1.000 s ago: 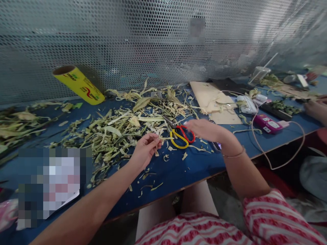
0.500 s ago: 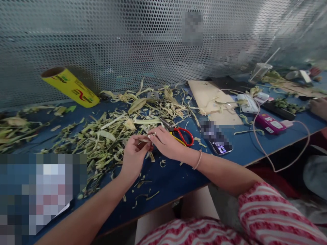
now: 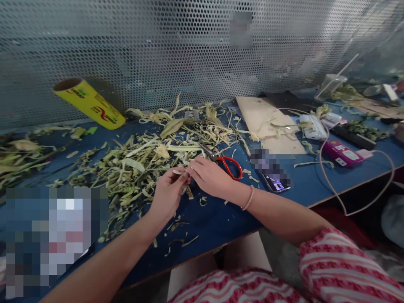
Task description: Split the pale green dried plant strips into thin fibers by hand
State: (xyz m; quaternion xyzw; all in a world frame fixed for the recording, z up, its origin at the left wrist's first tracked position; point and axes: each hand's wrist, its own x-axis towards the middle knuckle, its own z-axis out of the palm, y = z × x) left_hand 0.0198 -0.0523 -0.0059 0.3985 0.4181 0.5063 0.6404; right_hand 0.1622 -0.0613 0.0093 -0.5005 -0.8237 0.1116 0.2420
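Observation:
In the head view my left hand [image 3: 168, 191] is closed in a pinch on a small pale strip of dried plant [image 3: 177, 172], which mostly hides between the fingers. My right hand [image 3: 210, 176] meets it fingertip to fingertip, its fingers bent together; what they grip is hidden. Just beyond my right hand lie scissors [image 3: 232, 168] with a red handle loop, blades pointing to the back left. A heap of dried stems and leaves [image 3: 132, 162] spreads to the left of and behind my hands. Small scraps [image 3: 176, 242] lie in front on the blue table [image 3: 217, 223].
A yellow cardboard tube [image 3: 91, 105] leans near the perforated metal wall [image 3: 151, 50]. To the right are brown cardboard [image 3: 261, 120], a phone [image 3: 277, 181], a white case [image 3: 315, 128], a purple device [image 3: 342, 153] with a looping cable, and a plastic cup [image 3: 333, 86].
The view has shifted slightly, so most things sit a little further right. Both hands stay together with small finger movements. The scissors' yellow handle part has gone out of sight behind my right hand.

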